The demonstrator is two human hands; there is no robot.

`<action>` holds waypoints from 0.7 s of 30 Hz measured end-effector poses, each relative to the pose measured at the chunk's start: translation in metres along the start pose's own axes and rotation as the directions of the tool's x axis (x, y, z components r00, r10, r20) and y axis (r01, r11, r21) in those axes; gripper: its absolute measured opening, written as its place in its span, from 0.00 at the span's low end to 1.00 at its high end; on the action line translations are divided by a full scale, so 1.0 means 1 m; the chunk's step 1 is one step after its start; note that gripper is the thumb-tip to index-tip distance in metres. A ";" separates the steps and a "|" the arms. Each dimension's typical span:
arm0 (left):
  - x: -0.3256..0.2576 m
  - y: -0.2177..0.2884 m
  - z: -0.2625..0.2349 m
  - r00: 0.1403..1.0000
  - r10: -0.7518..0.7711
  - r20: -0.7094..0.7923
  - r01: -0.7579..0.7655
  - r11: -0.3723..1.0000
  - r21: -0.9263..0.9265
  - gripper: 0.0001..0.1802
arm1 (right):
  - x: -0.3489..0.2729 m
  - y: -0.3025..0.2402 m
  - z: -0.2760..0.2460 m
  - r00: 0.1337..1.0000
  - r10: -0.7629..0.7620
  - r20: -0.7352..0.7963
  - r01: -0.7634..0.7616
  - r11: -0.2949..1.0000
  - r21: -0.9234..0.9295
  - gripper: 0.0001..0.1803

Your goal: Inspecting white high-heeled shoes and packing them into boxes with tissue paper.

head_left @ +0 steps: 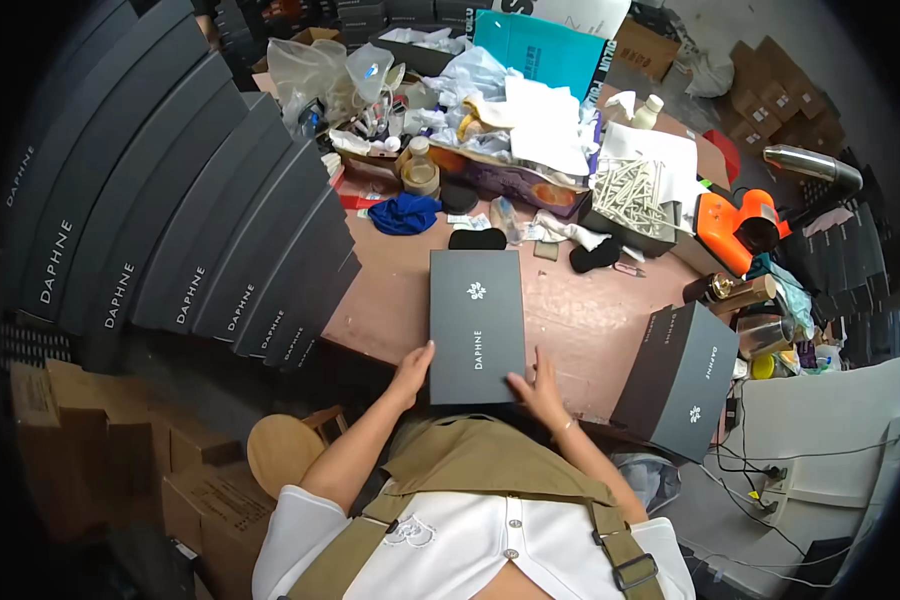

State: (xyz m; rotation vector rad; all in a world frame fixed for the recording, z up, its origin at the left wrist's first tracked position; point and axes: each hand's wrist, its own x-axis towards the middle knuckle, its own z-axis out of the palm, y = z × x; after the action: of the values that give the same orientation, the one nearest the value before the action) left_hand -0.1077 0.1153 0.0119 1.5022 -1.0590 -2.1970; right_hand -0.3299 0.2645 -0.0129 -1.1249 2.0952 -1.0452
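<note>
Bench [585, 325]: pinkish top, scuffed; head view only. Loose items sit along the far side, probably to leave the front free for handwork.
Far-side items: blue cloth [404, 213], capped bottle [419, 172], open tray of white sticks [630, 192], orange device [728, 225].
Left stacks [130, 190]: tall piles of dark boxes beside the bench, likely there for easy reach.
Right pile [685, 385]: similar boxes at the right front corner, count unclear; apparently kept beside the work spot.
Grey box position [477, 325]: centred before the person at the front edge, long side pointing away; resting or slightly raised, can't tell.
Left hand [410, 378]: against the left side, probably steadying; fingers partly hidden, can't tell if they grip underneath.
Right hand [543, 393]: thumb at the near right corner, fingers spread, not clenched; seems a light guide.
Box look: matte dark grey, rectangular, crisp edges, closed; pale flower emblem and lettering on top.
</note>
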 end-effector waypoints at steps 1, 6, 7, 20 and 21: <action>0.017 -0.028 -0.005 1.000 -0.007 -0.025 0.005 0.997 -0.082 0.28 | 0.016 -0.011 -0.008 0.967 0.118 0.227 -0.128 0.991 0.030 0.36; 0.014 -0.014 0.015 0.999 0.020 0.048 0.010 0.835 -0.550 0.26 | 0.058 -0.003 -0.040 0.761 0.387 0.521 -0.582 0.762 0.284 0.36; 0.011 -0.006 0.016 0.993 0.094 0.078 -0.033 0.823 -0.567 0.26 | 0.055 -0.006 -0.040 0.754 0.346 0.559 -0.635 0.601 0.485 0.31; 0.020 0.086 -0.151 0.849 0.488 0.204 -0.500 0.614 0.611 0.49 | 0.011 -0.167 0.081 0.932 -0.341 0.120 0.355 0.928 -0.116 0.40; 0.010 0.096 -0.144 0.873 0.475 0.109 -0.384 0.533 0.754 0.48 | 0.019 -0.145 0.077 0.955 -0.289 -0.071 0.248 0.906 -0.343 0.44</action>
State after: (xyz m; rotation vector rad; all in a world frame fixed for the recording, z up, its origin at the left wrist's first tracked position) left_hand -0.0003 -0.0168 0.0442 1.3592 -2.2211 -1.3186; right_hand -0.2187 0.1684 0.0621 -1.5897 2.3188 -0.9191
